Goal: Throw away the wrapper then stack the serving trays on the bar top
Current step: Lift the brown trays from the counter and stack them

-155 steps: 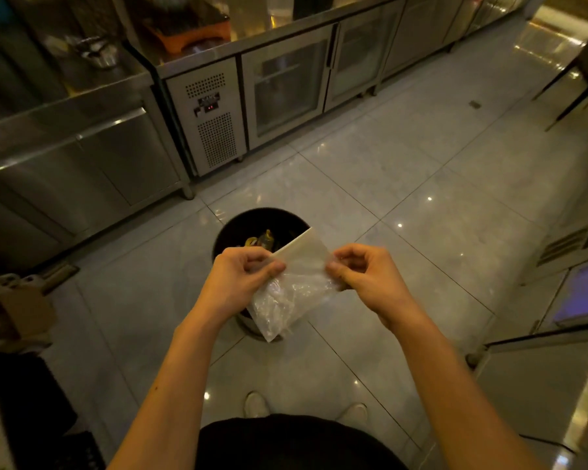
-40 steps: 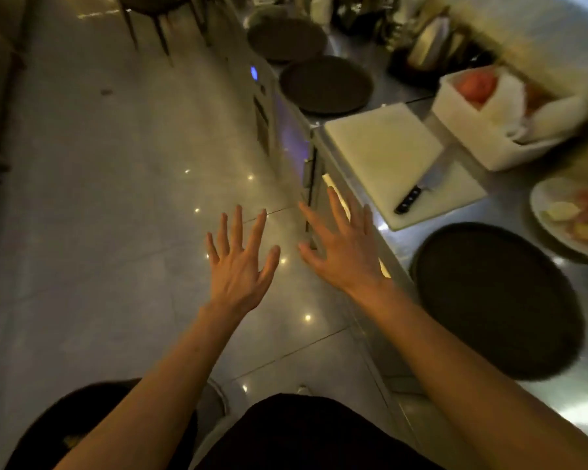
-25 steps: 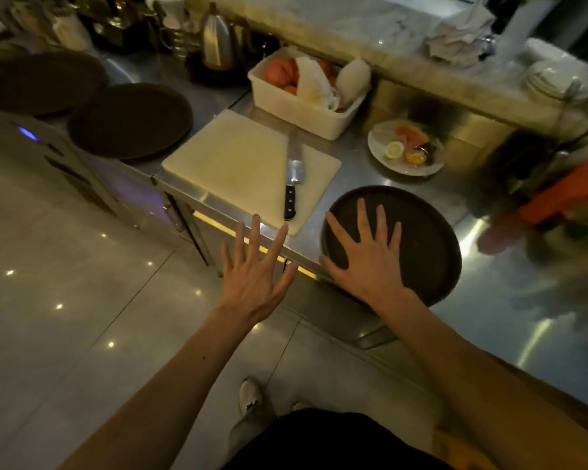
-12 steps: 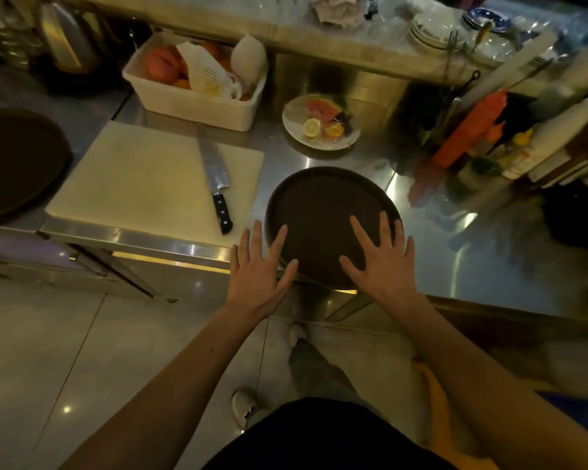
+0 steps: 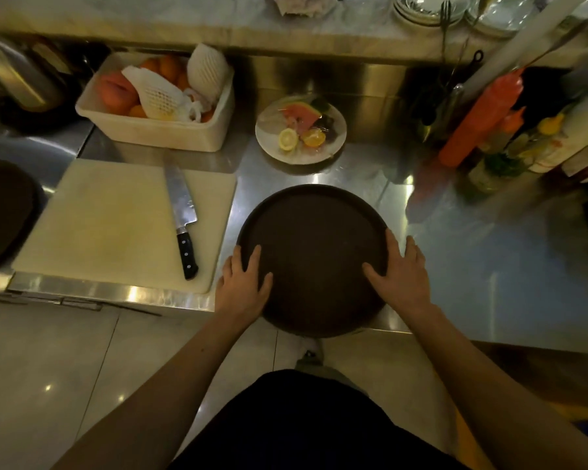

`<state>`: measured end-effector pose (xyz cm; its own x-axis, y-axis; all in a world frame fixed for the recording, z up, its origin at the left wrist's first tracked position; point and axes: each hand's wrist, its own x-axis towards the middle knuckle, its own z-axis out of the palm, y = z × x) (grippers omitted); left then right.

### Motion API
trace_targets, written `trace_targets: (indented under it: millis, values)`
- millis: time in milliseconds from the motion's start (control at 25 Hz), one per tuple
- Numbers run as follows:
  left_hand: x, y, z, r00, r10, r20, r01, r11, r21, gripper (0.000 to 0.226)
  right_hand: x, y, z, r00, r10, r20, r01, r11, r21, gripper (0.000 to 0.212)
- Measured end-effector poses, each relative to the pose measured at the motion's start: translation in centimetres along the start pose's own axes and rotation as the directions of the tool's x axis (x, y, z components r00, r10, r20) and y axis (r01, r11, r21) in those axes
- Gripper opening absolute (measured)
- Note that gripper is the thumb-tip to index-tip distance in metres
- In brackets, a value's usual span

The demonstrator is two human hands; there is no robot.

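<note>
A round dark brown serving tray (image 5: pixel 311 245) lies on the steel counter (image 5: pixel 489 266), its near edge hanging over the counter's front. My left hand (image 5: pixel 243 286) grips the tray's left rim, thumb on top. My right hand (image 5: pixel 399 276) grips the right rim the same way. A second dark tray (image 5: pixel 0 212) shows partly at the far left. The raised marble bar top (image 5: pixel 218 22) runs along the back. No wrapper is in view.
A white cutting board (image 5: pixel 116 225) with a large knife (image 5: pixel 182 218) lies left of the tray. Behind stand a tub of fruit (image 5: pixel 163 100) and a plate of cut fruit (image 5: pixel 301 128). Bottles (image 5: pixel 482 113) crowd the right; stacked plates (image 5: pixel 428 8) sit on the bar top.
The wrapper I held over the bin has left my hands. I turned to the counter, and both hands went from spread open above the tray to gripping its rims.
</note>
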<state>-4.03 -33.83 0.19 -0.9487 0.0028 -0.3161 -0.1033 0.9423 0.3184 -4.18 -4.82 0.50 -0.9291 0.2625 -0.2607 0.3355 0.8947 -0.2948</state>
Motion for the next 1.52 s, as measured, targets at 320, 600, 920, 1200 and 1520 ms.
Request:
trace_targets:
  millis: [320, 600, 920, 1200, 1520]
  values:
    - [2.3, 2.5, 1.4, 0.977, -0.211, 0.026, 0.212, 0.977, -0.035, 0.07, 4.7, 3.9, 0.3, 0.986, 0.045, 0.158, -0.08, 0.971, 0.227, 0.083]
    - [3.0, 1.5, 1.0, 0.94, -0.339, 0.028, 0.338, 0.923, -0.185, 0.07, 6.1, 4.1, 1.0, 0.975, 0.027, 0.223, -0.107, 0.928, 0.356, 0.067]
    - [4.4, 0.6, 0.4, 0.901, -0.409, 0.146, 0.434, 0.855, -0.284, 0.057, 7.3, 4.3, 1.7, 0.966, 0.052, 0.252, -0.134, 0.937, 0.323, 0.045]
    - [5.4, -0.2, -0.3, 0.821, -0.536, 0.197, 0.567, 0.719, -0.402, 0.042, 7.2, 4.6, 1.9, 0.983, 0.054, 0.178, -0.114, 0.931, 0.347, 0.021]
    - [3.6, -0.2, -1.6, 0.773, -0.633, 0.025, 0.515, 0.605, -0.607, 0.039, 7.6, 2.9, 0.8, 1.0, 0.004, 0.01, -0.008, 0.875, 0.484, 0.019]
